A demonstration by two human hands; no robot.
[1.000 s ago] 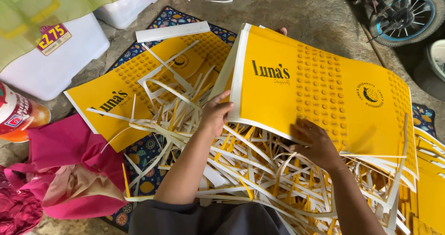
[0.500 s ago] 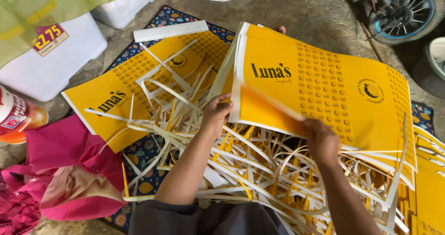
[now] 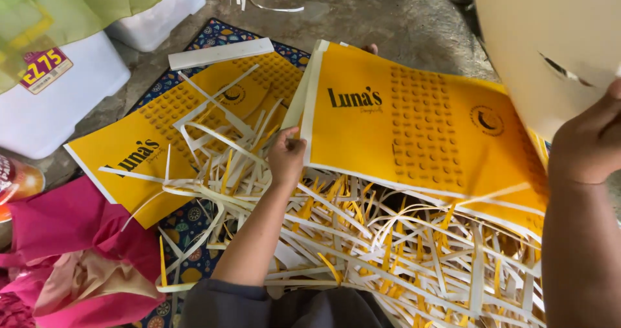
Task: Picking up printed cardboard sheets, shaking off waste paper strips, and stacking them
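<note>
Fingers of the right hand [image 3: 592, 143] now clamp a pale sheet [image 3: 550, 43] lifted close to the camera, up from the strips half a second ago. Left hand [image 3: 286, 156] still pinches the yellow printed stack [image 3: 420, 127] edge, above the paper strips [image 3: 362, 244] on the floor.

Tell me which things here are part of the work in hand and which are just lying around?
In use:
- left hand gripping the edge of the yellow sheet stack
- right hand holding a lifted sheet, pale side showing
- trimmed paper strips

Lying about:
- pink cloth
- white boxes
- patterned mat
</note>
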